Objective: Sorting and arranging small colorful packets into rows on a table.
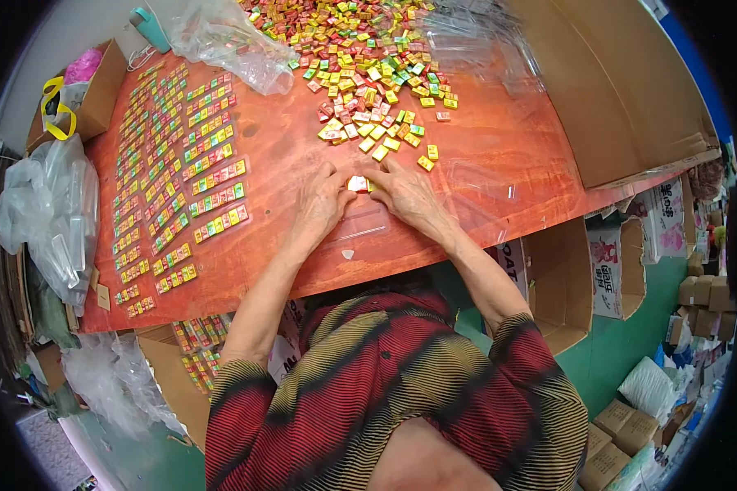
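My left hand (323, 201) and my right hand (409, 195) meet over the table's middle, fingers bent in from both sides. Between their fingertips is a short row of small red and yellow boxes (357, 184), partly covered by the fingers. Just nearer to me lies a clear shallow plastic tray (362, 224). Beyond my hands spreads a big pile of small red, yellow and green boxes (377, 90). To the left stand many neat rows of the same boxes (221, 222), set side by side in short strips.
Clear plastic trays (483, 184) lie at the right, with more stacked (483, 41) behind. A large cardboard box (622, 90) stands at the table's right. Plastic bags (229, 41) lie at the back left. Below the table's front edge, an open carton (184, 376) holds packed strips.
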`<state>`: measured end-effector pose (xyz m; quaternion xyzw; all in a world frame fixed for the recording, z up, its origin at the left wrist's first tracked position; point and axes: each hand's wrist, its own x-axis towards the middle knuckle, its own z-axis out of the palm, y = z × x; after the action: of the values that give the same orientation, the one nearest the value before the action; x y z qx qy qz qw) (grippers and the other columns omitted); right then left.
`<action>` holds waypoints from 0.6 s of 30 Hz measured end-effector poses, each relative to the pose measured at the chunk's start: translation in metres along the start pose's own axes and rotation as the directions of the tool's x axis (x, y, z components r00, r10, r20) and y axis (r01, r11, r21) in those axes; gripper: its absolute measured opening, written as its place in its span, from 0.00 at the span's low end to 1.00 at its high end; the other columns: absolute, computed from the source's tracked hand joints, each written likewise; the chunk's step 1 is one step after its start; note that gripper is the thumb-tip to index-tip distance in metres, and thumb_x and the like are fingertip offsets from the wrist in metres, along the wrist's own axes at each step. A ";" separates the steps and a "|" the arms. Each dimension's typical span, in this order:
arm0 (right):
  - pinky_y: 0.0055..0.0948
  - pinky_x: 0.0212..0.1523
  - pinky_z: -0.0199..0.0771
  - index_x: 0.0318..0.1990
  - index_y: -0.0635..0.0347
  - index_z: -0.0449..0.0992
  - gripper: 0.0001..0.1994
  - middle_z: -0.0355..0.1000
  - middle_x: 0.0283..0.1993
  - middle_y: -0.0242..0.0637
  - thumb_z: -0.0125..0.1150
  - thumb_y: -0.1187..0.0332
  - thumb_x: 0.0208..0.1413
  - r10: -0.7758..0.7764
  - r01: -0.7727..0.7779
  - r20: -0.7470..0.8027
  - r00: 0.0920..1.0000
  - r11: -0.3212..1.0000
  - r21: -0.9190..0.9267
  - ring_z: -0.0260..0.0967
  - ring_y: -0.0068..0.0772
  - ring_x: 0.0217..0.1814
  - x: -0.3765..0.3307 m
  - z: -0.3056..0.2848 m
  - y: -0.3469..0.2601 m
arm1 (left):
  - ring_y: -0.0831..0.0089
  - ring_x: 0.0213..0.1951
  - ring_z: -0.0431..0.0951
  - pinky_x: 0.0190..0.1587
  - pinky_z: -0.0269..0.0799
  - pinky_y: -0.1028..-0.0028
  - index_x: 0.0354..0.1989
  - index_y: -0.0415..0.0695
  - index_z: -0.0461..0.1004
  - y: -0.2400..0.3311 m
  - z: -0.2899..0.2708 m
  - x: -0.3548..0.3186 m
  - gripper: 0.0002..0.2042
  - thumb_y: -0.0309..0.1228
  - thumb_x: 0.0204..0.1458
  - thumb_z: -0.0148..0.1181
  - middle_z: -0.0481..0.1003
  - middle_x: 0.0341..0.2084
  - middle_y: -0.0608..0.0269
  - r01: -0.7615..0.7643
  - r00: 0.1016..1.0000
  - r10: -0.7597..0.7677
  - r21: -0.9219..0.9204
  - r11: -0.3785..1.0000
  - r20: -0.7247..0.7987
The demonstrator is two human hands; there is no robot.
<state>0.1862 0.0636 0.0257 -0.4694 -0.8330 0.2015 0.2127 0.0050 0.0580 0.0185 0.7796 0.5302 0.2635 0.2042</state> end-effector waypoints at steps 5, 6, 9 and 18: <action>0.37 0.35 0.66 0.46 0.51 0.71 0.16 0.64 0.35 0.40 0.57 0.66 0.47 -0.043 0.044 -0.048 0.998 0.999 0.015 0.66 0.42 0.37 0.000 0.000 0.001 | 0.58 0.33 0.71 0.35 0.67 0.65 0.40 0.42 0.71 0.007 -0.004 -0.003 0.16 0.25 0.39 0.61 0.67 0.29 0.55 0.036 0.999 -0.035 0.049 0.998 -0.009; 0.38 0.35 0.66 0.46 0.52 0.70 0.16 0.64 0.35 0.41 0.57 0.66 0.47 -0.031 0.032 -0.014 0.999 0.998 0.052 0.66 0.43 0.37 -0.002 -0.003 -0.003 | 0.58 0.33 0.71 0.35 0.67 0.65 0.40 0.42 0.71 0.013 -0.007 -0.009 0.15 0.26 0.40 0.61 0.67 0.29 0.55 0.053 0.998 -0.052 0.056 0.997 -0.030; 0.38 0.34 0.67 0.46 0.54 0.69 0.16 0.64 0.36 0.42 0.57 0.67 0.47 -0.012 0.009 0.046 0.999 0.996 0.083 0.66 0.45 0.38 -0.019 -0.004 -0.021 | 0.57 0.33 0.71 0.34 0.67 0.65 0.38 0.41 0.71 0.028 -0.014 -0.042 0.14 0.27 0.41 0.60 0.66 0.29 0.55 0.146 0.989 -0.145 0.052 0.988 -0.025; 0.46 0.53 0.58 0.53 0.70 0.60 0.28 0.57 0.56 0.50 0.60 0.66 0.44 -0.107 0.107 0.011 0.994 0.989 -0.098 0.56 0.52 0.57 -0.063 0.020 -0.037 | 0.58 0.39 0.68 0.42 0.63 0.62 0.47 0.35 0.66 0.033 -0.005 -0.089 0.25 0.38 0.42 0.59 0.69 0.38 0.53 -0.006 0.993 0.057 0.444 0.896 -0.102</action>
<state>0.1789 -0.0113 0.0182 -0.4332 -0.8665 0.1501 0.1974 -0.0007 -0.0364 0.0245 0.7981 0.5741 0.1826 -0.0127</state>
